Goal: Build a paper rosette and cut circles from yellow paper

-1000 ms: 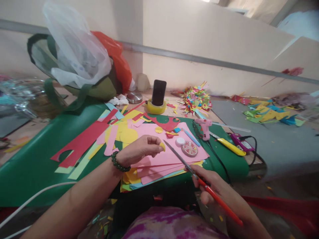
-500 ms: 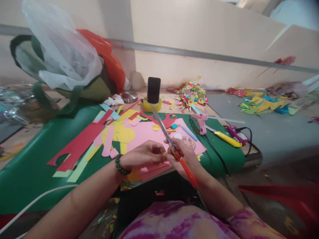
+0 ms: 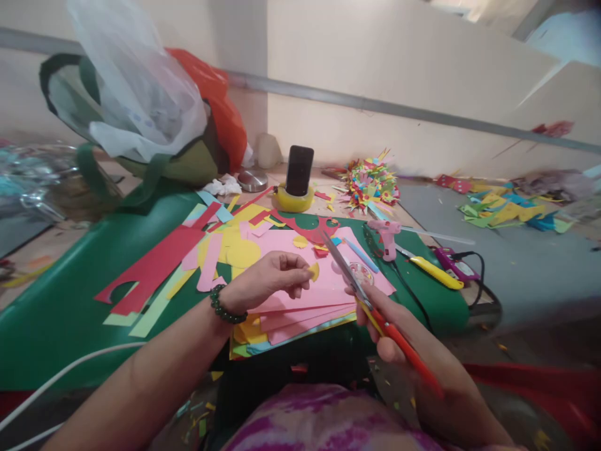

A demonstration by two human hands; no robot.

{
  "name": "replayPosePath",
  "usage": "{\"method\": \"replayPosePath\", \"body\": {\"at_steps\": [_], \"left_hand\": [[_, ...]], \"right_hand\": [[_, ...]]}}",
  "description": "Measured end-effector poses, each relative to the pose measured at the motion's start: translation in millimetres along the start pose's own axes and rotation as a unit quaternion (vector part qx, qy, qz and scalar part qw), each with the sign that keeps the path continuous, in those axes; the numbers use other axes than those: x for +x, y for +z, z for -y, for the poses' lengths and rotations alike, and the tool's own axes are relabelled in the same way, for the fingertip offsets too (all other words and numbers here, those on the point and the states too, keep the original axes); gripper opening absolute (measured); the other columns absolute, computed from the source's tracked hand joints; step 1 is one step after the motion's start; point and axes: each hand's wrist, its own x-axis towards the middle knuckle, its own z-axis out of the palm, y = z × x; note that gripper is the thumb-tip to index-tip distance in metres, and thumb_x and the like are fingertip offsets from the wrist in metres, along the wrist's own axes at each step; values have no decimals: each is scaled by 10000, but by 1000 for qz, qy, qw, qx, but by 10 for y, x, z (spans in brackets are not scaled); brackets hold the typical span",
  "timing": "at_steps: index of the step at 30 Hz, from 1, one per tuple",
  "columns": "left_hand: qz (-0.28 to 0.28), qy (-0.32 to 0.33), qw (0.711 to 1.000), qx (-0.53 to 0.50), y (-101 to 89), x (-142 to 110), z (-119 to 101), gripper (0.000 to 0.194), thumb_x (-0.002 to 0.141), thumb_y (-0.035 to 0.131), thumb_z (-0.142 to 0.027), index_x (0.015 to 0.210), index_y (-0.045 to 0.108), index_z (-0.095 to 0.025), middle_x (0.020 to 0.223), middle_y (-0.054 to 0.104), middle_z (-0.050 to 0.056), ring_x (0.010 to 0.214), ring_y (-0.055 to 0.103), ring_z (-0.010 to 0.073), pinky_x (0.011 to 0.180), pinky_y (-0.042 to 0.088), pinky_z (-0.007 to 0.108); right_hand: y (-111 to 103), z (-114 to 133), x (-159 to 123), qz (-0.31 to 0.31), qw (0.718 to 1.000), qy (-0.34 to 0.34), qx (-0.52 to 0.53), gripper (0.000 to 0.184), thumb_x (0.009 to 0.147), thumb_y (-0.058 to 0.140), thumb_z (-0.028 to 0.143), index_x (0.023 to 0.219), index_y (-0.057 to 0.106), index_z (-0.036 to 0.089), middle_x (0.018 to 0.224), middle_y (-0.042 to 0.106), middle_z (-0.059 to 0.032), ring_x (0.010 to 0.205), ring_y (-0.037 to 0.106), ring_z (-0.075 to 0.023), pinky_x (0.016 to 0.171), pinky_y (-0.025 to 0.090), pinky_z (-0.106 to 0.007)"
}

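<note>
Between thumb and fingers, my left hand [image 3: 275, 280] pinches a small yellow paper piece [image 3: 315, 271] above the pink sheets. My right hand [image 3: 392, 313] is closed around scissors [image 3: 354, 285] with red handles, their blades pointing up and left. A strip of yellow also shows along my right fingers; whether it is paper or part of the scissors I cannot tell. Beneath both hands lies a stack of coloured paper [image 3: 300, 322], pink on top. A small yellow scalloped piece [image 3: 300, 242] and red cut scraps [image 3: 305, 232] rest beyond the blades.
Red, yellow and green paper strips [image 3: 154, 269] cover the left of the green mat [image 3: 61, 313]. On the right lie a pink glue gun [image 3: 385, 237] with its cord and a yellow utility knife [image 3: 434, 272]. A phone [image 3: 299, 170] leans in a tape roll [image 3: 293, 199]. Behind left stands a bag [image 3: 188, 160].
My hands have moved apart. The right hand with the scissors has shifted right and down, while the left holds the yellow piece, now plainly visible. The view has turned slightly left.
</note>
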Motion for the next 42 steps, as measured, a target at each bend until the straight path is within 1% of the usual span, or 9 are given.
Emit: {"method": "replayPosePath", "body": {"at_steps": [3, 6, 8, 13, 19, 22, 28, 35, 42], "left_hand": [[1, 8, 1000, -10, 7, -4, -14, 368, 701, 764, -458, 663, 601, -131, 634, 609, -9, 519, 528, 61, 544, 436, 195], [-17, 15, 1000, -17, 17, 3, -10, 378, 689, 771, -469, 662, 600, -133, 643, 617, -8, 518, 535, 60, 546, 450, 194], [-33, 16, 999, -18, 14, 9, -5, 382, 670, 784, -472, 662, 606, -134, 640, 619, -10, 515, 538, 60, 544, 458, 195], [-77, 15, 997, -16, -23, 19, -4, 370, 622, 818, -451, 643, 624, -137, 603, 617, -18, 499, 535, 60, 533, 463, 195], [-85, 3, 996, -24, -36, 29, -2, 348, 603, 831, -422, 603, 630, -138, 572, 629, -15, 476, 539, 54, 518, 459, 183], [-91, -5, 995, -31, -24, 24, -13, 350, 588, 841, -418, 594, 631, -138, 564, 630, -16, 470, 542, 53, 513, 460, 180], [-96, -13, 994, -53, -11, 28, -9, 368, 569, 859, -427, 594, 631, -139, 578, 641, -15, 475, 549, 52, 522, 479, 183], [-97, -24, 992, -77, -7, 47, 29, 386, 570, 868, -443, 655, 652, -134, 640, 677, 5, 527, 591, 67, 569, 506, 194], [-86, -22, 993, -79, -16, 34, 30, 373, 604, 857, -434, 687, 655, -131, 660, 681, 6, 552, 607, 72, 600, 516, 202]], "right_hand": [[-71, 27, -108, 48, 998, 50, 0, 783, 690, 499, 870, 1141, 599, 238, 796, 582, -45, 561, 469, -170, 481, 378, -292], [-33, 79, -148, 81, 990, 117, 1, 790, 653, 507, 895, 1042, 575, 212, 768, 548, -13, 538, 424, -135, 469, 346, -268], [4, 92, -153, 96, 985, 142, -5, 771, 652, 520, 889, 999, 547, 201, 747, 524, 6, 532, 392, -117, 462, 322, -251], [37, 42, -147, 105, 987, 118, -18, 752, 654, 489, 905, 905, 517, 197, 691, 478, 25, 571, 371, -120, 490, 300, -248], [70, -59, -162, 114, 988, 105, 3, 829, 580, 387, 981, 814, 502, 194, 675, 494, 30, 564, 378, -108, 487, 281, -242], [87, -34, -143, 118, 988, 97, 12, 860, 585, 336, 985, 847, 523, 188, 649, 491, 36, 543, 360, -103, 483, 280, -241], [108, 66, -83, 108, 991, 76, 3, 853, 651, 314, 955, 882, 552, 169, 600, 425, 54, 521, 307, -96, 483, 267, -241], [134, -18, -86, 86, 994, 66, -22, 908, 703, 314, 929, 1039, 600, 136, 606, 380, 57, 542, 289, -104, 487, 245, -243], [120, -20, -79, 86, 994, 63, -28, 910, 704, 314, 927, 1046, 607, 137, 617, 371, 56, 548, 280, -103, 477, 237, -239]]}}
